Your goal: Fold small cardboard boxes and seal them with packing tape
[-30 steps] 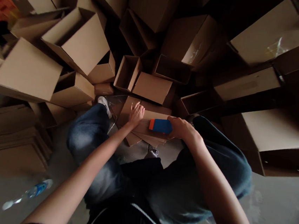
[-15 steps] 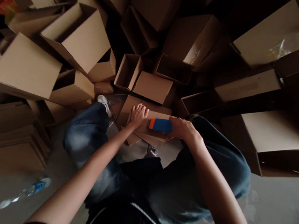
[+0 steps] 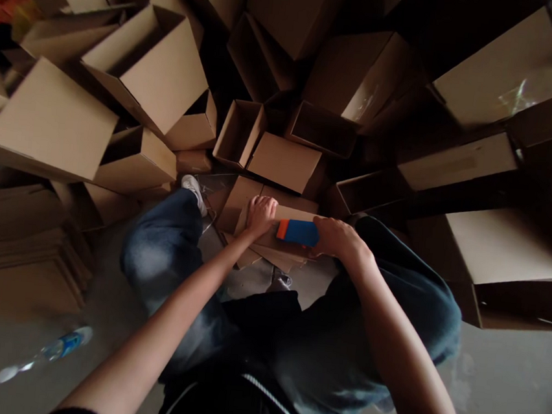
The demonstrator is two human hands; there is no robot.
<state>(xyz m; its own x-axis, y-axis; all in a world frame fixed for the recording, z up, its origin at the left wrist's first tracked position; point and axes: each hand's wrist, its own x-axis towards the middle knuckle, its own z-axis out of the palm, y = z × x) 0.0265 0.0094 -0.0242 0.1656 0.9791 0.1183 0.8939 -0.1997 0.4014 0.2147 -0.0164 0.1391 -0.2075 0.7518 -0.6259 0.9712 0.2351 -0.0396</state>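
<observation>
The blue tool [image 3: 297, 232], orange at its left end, sits in your right hand [image 3: 339, 238]. Your fingers are wrapped round its right end and press it flat onto the folded carton [image 3: 271, 240] lying between your knees. It is almost exactly where it was a second ago, and your right hand has held its place too.

The change is on the other side of that grip. Your left hand [image 3: 260, 213] has slid rightward along the carton towards the tool. A second ago its fingers were spread out. Now they are bent and drawn together, palm down on the cardboard and closed round nothing. It lies just beside the tool's orange end but does not touch it.

Beyond your hands stands a small open box [image 3: 238, 132], and stacked open boxes [image 3: 147, 71] rise around and behind it. Left of your left hand, the toe of your white shoe [image 3: 194, 189] shows past your knee. Further left, a pile of flattened cardboard [image 3: 27, 255] lies on the concrete floor [image 3: 507, 385]. Nearer you on that side lies a water bottle [image 3: 47, 351], which has drifted slightly in the view as your head shifted.
</observation>
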